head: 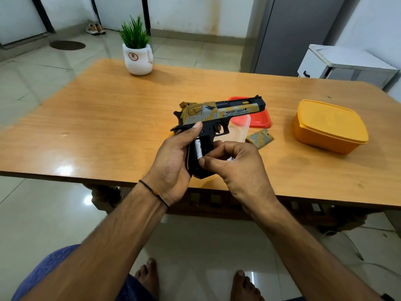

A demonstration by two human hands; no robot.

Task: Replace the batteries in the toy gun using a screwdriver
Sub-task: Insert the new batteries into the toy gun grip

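Toy gun: gold, grey and black pistol, held above the table with its barrel pointing right and its grip angled down; the left thumb lies along the frame just under the slide.
Grip compartment: open, cover off, between the two sets of fingers.
Battery: white cell standing lengthwise in the open grip, its lower end at the right thumb tip.
Grip cover: camouflage panel lying flat on the table, just beyond the right fingers.
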